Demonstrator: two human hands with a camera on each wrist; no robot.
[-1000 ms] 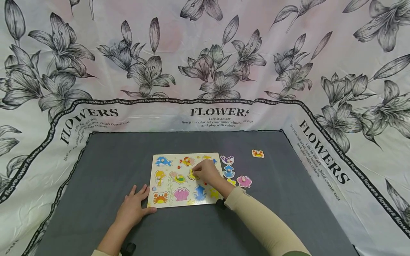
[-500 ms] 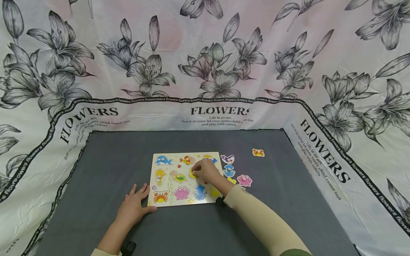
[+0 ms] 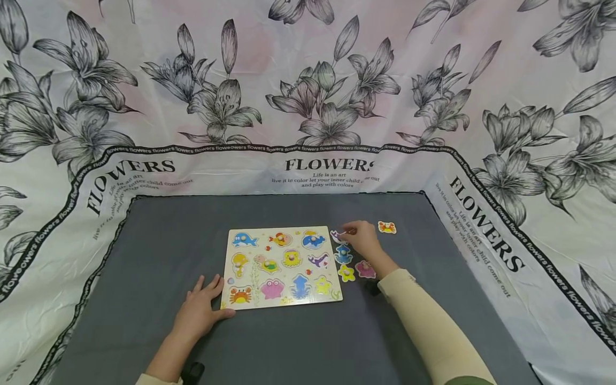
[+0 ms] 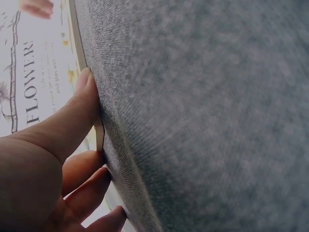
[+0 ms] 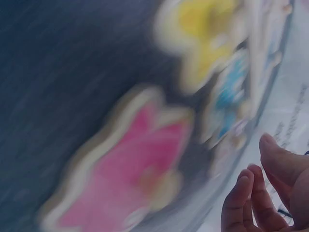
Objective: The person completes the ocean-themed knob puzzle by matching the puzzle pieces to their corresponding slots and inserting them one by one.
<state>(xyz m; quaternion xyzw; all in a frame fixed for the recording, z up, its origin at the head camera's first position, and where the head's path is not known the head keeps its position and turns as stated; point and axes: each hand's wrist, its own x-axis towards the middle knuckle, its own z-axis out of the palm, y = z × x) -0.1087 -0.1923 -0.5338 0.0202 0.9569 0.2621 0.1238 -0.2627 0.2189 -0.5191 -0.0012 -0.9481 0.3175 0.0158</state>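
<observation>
A wooden puzzle board (image 3: 250,251) with sea animals lies on the grey cloth. My left hand (image 3: 199,310) rests at its near left corner, thumb on the front edge and fingers spread along the left side. In the left wrist view the thumb (image 4: 79,104) touches the board's edge. My right hand (image 3: 363,240) is just beyond the board's right side, fingertips right at a purple-and-white dolphin piece (image 3: 336,236). In the right wrist view a gap shows between thumb and fingers (image 5: 241,186). A yellow octopus piece (image 3: 292,258) sits in the board.
Below the dolphin piece lie a blue knobbed piece (image 3: 343,254), a yellow star piece (image 3: 346,273) and a pink shell piece (image 3: 366,269). An orange crab piece (image 3: 387,227) lies farther right. A flower-printed cloth (image 3: 327,176) borders the grey area.
My right hand has left the yellow octopus piece on the board and moved right to the dolphin piece. The left hand has kept its place.
</observation>
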